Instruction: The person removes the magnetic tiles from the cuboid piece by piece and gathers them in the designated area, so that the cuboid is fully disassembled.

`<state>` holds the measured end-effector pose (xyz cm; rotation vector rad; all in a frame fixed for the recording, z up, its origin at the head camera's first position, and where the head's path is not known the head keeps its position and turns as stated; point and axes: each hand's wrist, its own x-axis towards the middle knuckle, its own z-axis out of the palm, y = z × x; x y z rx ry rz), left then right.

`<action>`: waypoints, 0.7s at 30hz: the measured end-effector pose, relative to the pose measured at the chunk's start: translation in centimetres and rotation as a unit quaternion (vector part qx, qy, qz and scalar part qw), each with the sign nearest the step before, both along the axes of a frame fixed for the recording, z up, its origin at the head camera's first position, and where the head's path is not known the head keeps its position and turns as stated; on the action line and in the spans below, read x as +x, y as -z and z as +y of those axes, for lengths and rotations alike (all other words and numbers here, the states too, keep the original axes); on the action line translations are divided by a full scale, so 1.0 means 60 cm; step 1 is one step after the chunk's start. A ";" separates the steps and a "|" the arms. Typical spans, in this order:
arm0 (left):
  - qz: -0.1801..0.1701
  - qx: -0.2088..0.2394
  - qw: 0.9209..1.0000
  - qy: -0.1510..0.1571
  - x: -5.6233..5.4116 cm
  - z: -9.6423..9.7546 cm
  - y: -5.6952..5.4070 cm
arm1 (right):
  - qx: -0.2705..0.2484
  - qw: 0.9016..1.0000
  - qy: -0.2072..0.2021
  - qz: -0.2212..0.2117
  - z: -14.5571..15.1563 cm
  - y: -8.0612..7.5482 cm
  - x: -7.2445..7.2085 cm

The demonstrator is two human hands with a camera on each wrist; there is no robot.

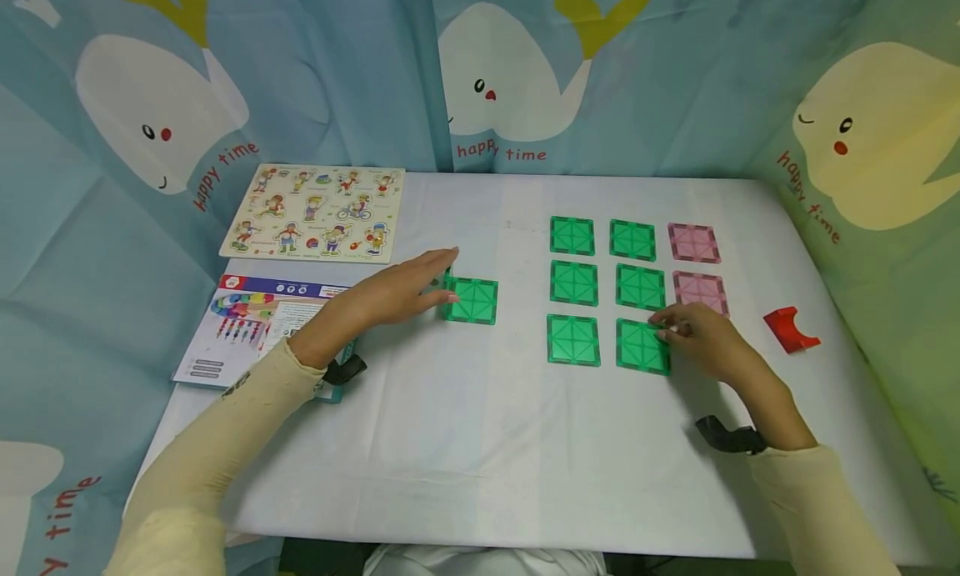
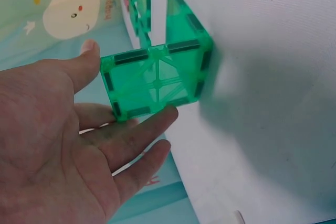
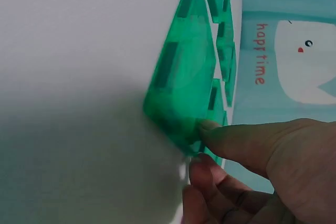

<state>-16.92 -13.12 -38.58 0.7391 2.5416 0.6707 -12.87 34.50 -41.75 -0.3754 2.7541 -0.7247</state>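
Observation:
My left hand holds a green magnetic tile on edge, its thumb at one corner and its fingers along the opposite side. The upright tile meets the left edge of a flat green magnetic tile. On the right, thumb and fingertips of my right hand pinch the edge of the lower-right green tile of a group. In the right wrist view that green tile appears at a slant, the thumb on its face.
Several more green tiles and two pink tiles lie in rows at the right. Beyond them is a red curved piece. A picture board and a printed booklet occupy the left side, the latter partly under my left forearm.

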 end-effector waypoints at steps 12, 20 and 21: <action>0.012 -0.008 1.000 0.009 -0.003 -0.006 0.002 | 0.000 0.998 -0.051 0.030 -0.130 -0.030 -0.029; 0.003 -0.003 1.000 -0.007 -0.003 -0.004 0.007 | 0.017 0.993 -0.120 0.003 -0.261 -0.025 -0.053; 0.002 -0.003 1.000 -0.009 -0.003 -0.004 0.008 | 0.024 0.991 -0.128 -0.003 -0.275 -0.023 -0.056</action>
